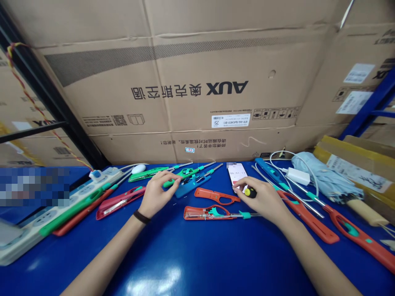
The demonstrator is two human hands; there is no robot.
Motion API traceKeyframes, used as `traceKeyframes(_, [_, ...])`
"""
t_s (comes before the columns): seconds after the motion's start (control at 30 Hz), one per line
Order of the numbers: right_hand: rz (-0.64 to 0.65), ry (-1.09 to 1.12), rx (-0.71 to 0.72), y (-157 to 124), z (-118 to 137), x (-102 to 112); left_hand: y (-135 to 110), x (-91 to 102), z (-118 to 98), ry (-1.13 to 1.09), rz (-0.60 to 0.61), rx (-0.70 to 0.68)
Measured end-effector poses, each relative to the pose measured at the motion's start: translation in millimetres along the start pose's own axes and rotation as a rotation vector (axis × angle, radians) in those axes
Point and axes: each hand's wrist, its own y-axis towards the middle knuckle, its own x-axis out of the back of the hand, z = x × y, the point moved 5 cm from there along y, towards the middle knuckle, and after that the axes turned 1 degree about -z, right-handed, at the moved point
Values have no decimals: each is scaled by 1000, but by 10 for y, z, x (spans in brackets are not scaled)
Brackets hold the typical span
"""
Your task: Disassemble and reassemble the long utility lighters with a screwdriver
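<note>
Facing you, carton [197, 61]: "AUX" and "奥克斯空调", both upside down. Lower down, also inverted: "师傅您辛苦了!" and Chinese line asking for gentle handling. White label [231, 121]: code starting "KFR". Phone [239, 171] near your right hand [257, 195]: inverted digits, too small for sure reading.

The scene was lit quite evenly. On the blue tabletop [197, 255], white glare was reflected near the bottom. The edges were stretched, and the left side was partly pixelated.

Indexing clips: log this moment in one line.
left hand: near blue lighter | right hand: holds yellow-black handle | orange lighter: opened, on table
</note>
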Motion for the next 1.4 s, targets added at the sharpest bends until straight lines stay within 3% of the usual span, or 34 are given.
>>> traceKeyframes(0.13, [-4, -9, -7, 4, 4, 0, -4, -50, -4, 10, 125, -29])
traceKeyframes(0.33, [16, -43, -27, 8, -28, -12, -151, -282, -253, -35, 400, -180])
traceKeyframes(0.53, [203, -134, -24, -17, -143, -168, -249, -386, -419, -69, 515, -244])
traceKeyframes(0.67, [320, -77, 13, -49, -91, -292, -265, -394, -413, -73, 514, -228])
traceKeyframes(0.83, [358, -75, 17, -52, -17, -343, -286, -420, -416, -74, 535, -240])
traceKeyframes(1.03, [199, -89, 37, -21, 32, -212, -281, -415, -447, -75, 484, -260])
traceKeyframes(1.2, [7, -64, 28, -1, 53, -18, -238, -314, -405, -41, 255, -261])
traceKeyframes(1.3, [5, -3, 15, -3, 61, 4, -227, -271, -411, 1, 167, -303])
traceKeyframes(1.4, [50, 37, -10, -17, 81, -45, -230, -276, -450, 15, 177, -373])
